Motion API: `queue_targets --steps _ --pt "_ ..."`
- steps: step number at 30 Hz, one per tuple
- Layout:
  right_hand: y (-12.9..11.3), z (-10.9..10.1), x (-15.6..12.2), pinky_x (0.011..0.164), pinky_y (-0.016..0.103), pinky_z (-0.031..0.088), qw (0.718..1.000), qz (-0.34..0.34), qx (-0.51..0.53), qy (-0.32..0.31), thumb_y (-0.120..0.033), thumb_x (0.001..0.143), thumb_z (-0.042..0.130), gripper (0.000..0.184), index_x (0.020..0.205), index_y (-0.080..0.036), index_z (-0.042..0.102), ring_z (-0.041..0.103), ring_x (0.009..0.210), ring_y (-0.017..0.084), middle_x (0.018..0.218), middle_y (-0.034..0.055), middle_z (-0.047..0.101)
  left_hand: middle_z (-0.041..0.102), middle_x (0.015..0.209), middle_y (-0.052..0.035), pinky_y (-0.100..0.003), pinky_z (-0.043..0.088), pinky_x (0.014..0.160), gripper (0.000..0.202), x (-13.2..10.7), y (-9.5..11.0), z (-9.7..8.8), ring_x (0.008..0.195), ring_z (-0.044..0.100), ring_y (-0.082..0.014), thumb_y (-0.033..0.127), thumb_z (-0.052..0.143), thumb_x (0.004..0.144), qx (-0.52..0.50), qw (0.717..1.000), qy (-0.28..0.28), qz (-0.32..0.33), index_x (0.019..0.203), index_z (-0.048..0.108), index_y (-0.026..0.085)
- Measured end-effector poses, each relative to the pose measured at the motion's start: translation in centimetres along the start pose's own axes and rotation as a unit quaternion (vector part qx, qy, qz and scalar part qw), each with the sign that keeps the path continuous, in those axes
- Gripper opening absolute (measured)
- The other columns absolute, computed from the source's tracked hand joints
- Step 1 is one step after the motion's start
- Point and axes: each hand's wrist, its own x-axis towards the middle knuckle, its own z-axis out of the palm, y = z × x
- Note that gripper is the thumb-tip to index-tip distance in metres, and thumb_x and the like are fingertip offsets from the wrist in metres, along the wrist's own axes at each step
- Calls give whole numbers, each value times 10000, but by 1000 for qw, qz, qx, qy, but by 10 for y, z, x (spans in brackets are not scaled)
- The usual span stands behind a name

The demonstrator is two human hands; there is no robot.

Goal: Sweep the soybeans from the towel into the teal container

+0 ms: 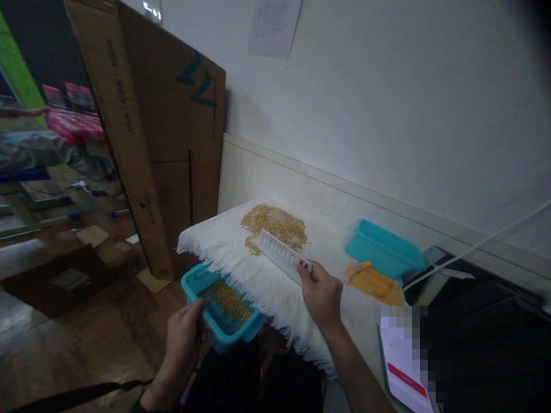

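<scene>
On the white fringed cloth lies a spread pile of soybeans. My right hand is closed around the near end of a long white plastic strip with a row of slots; its far end reaches the near edge of the pile. Below the cloth's fringed edge, a turquoise plastic bin is tilted, with soybeans inside. My left hand grips that bin by its left rim, the fingers partly hidden. The fringe hangs over the bin's far side.
A second turquoise bin stands at the right by the wall, with an orange cloth in front. A phone lies near the table's right edge. A tall cardboard box stands at the left; a cable crosses the right.
</scene>
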Motion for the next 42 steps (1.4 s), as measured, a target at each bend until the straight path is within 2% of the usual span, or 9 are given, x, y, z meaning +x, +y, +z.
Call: queue_targets --steps 14,26,33,42 --pt "-3 -2 -8 541 198 432 999 7 43 -33 -362 890 515 277 865 -152 693 621 547 138 622 25 681 411 235 56 -218 201 274 406 -1 1 1 218 325 -88 417 647 652 -1 1000 4 9 357 461 209" --pt "-6 -2 -13 550 195 448 997 15 71 -38 -355 884 530 260 866 -151 691 635 562 137 644 25 691 410 240 67 -216 199 275 382 -6 7 4 219 313 -81 410 635 643 6 1000 11 13 367 462 211" --pt "-7 -6 -15 539 191 451 996 17 77 -37 -355 878 536 254 861 -155 692 642 564 140 641 19 693 410 230 55 -212 199 274 411 -3 3 2 215 318 -84 426 632 649 4 1000 3 6 349 456 208" --pt "-8 -2 -15 577 200 472 992 21 110 -58 -341 872 548 236 879 -154 692 656 605 150 688 28 704 409 235 63 -212 208 285 402 -2 4 1 225 318 -80 418 634 657 6 1000 5 9 359 464 208"
